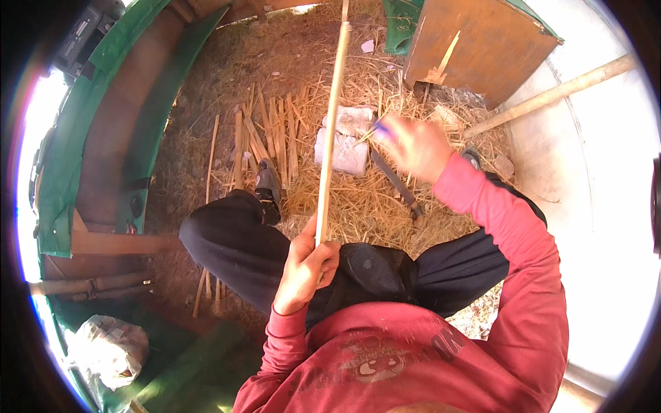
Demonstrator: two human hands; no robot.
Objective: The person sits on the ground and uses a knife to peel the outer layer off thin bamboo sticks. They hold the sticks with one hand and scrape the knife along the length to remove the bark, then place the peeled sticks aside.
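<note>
My left hand (306, 268) is closed around the lower end of a long, pale wooden strip (333, 110), likely split bamboo. The strip rises nearly upright past the top edge of the view. To its right, my right hand (416, 148) is raised and smeared by motion, with its fingers closed on a small blue-handled tool (383, 129). Thin shavings show by that tool, and its tip is too blurred to make out. Below them lie two pale, block-like pieces (341, 153) on the ground. A dark, long-bladed knife (394, 180) rests beside the blocks.
Straw-like shavings (365, 210) cover the ground between my legs. Several split wooden strips (275, 134) lie at the left, near my shoe (267, 182). A brown board (475, 48) stands at the far right, beside a pole (551, 96). A plastic bag (110, 347) sits lower left.
</note>
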